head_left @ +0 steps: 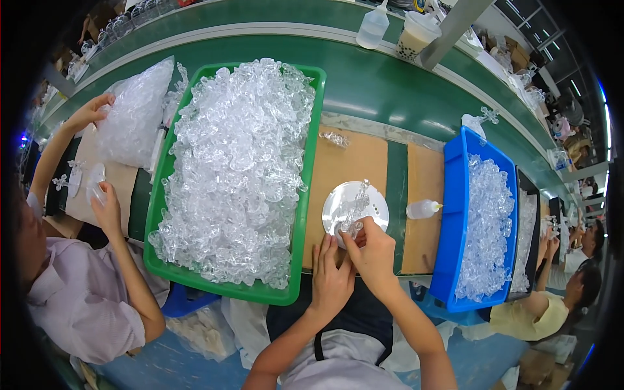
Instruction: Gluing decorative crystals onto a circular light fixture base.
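**Both hands at the clear round disc**

Right hand (374,253) pinching a small clear plastic piece (354,211) over the round disc (354,207) – disc lying on brown cardboard (338,166) on the table, between green tray (312,156) and blue bin (455,214). Left hand (330,276) flat just beside, fingers released, holding nothing, fingertips near the disc's rim. Green tray heaped with clear plastic parts (234,169). Small squeeze bottle (422,208) lying on its side right of the disc – apart from both hands.
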`<state>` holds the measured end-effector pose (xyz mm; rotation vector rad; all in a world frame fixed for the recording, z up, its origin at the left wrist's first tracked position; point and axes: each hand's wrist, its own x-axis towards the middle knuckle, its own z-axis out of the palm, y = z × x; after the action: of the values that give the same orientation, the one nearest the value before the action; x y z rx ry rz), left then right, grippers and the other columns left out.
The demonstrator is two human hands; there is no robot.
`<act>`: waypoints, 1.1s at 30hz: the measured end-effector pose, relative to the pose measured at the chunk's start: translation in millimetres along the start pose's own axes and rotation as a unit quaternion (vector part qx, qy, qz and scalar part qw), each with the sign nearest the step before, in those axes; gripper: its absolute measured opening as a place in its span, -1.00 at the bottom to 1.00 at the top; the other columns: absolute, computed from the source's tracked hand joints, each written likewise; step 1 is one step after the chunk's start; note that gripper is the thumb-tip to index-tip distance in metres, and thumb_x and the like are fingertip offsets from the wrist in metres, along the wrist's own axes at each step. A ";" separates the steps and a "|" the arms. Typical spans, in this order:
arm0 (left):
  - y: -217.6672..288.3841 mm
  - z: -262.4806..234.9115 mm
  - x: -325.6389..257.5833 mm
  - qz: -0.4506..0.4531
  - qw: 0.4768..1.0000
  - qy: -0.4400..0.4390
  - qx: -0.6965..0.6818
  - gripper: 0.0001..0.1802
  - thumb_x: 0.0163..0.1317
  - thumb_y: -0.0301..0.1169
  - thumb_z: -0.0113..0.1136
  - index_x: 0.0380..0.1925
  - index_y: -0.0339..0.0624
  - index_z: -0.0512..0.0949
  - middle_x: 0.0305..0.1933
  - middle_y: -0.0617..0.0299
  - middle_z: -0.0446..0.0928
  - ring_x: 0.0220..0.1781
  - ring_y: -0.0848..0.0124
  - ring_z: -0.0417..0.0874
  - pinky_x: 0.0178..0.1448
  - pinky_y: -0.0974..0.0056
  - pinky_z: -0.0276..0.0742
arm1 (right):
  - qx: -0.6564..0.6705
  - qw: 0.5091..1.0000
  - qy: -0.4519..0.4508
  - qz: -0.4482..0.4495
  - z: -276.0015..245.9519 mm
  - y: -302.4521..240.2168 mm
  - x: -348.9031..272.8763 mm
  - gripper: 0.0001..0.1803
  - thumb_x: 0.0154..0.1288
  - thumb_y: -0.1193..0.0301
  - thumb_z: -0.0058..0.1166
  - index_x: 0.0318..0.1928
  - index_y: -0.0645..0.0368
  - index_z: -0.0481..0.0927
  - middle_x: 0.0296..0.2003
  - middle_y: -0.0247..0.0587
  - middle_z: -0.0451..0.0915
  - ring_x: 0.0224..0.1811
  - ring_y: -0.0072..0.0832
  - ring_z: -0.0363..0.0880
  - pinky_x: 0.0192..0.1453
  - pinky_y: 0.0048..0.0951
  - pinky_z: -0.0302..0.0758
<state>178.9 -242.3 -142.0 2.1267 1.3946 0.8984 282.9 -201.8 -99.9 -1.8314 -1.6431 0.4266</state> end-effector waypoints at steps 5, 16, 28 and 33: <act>-4.3 -1.2 -1.1 -0.002 1.000 0.000 -0.001 -0.56 0.15 -0.38 0.15 0.06 -0.20 0.46 0.17 -0.19 0.23 0.32 -0.09 0.19 0.34 -0.21 0.06 | 0.014 1.000 -0.014 0.010 -0.9 3.3 0.7 -0.72 0.06 0.36 0.23 -0.36 0.22 0.40 -0.56 -0.08 0.49 -0.60 -0.15 0.52 -0.55 -0.28 0.44; -7.6 3.6 -5.4 0.016 0.999 -0.004 0.027 -0.57 0.10 -0.37 0.19 0.02 -0.17 0.48 0.19 -0.19 0.22 0.36 -0.05 0.15 0.35 -0.24 0.04 | -0.130 0.989 -0.008 -0.069 4.8 -4.9 4.4 -0.72 0.08 0.35 0.20 -0.38 0.24 0.39 -0.56 -0.02 0.50 -0.55 -0.11 0.55 -0.54 -0.28 0.46; -11.9 1.0 -4.2 0.041 0.998 -0.014 0.050 -0.50 0.11 -0.36 0.17 0.11 -0.17 0.43 0.20 -0.18 0.26 0.37 0.00 0.16 0.37 -0.16 0.05 | 0.195 0.972 -0.071 0.114 -4.9 13.4 8.9 -0.74 0.08 0.41 0.25 -0.34 0.33 0.50 -0.53 -0.17 0.60 -0.52 -0.64 0.56 -0.43 -0.59 0.49; -13.3 5.4 -5.5 0.030 0.999 0.008 0.024 -0.53 0.10 -0.37 0.18 0.06 -0.18 0.46 0.21 -0.18 0.25 0.38 0.00 0.15 0.38 -0.14 0.05 | -0.103 0.994 -0.039 -0.018 -1.4 -11.0 5.9 -0.67 0.10 0.29 0.24 -0.41 0.29 0.43 -0.60 -0.05 0.55 -0.62 -0.25 0.57 -0.55 -0.40 0.46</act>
<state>172.9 -242.1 -156.2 2.2120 1.3800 0.9142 276.3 -196.2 -90.8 -1.9514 -1.8296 0.3271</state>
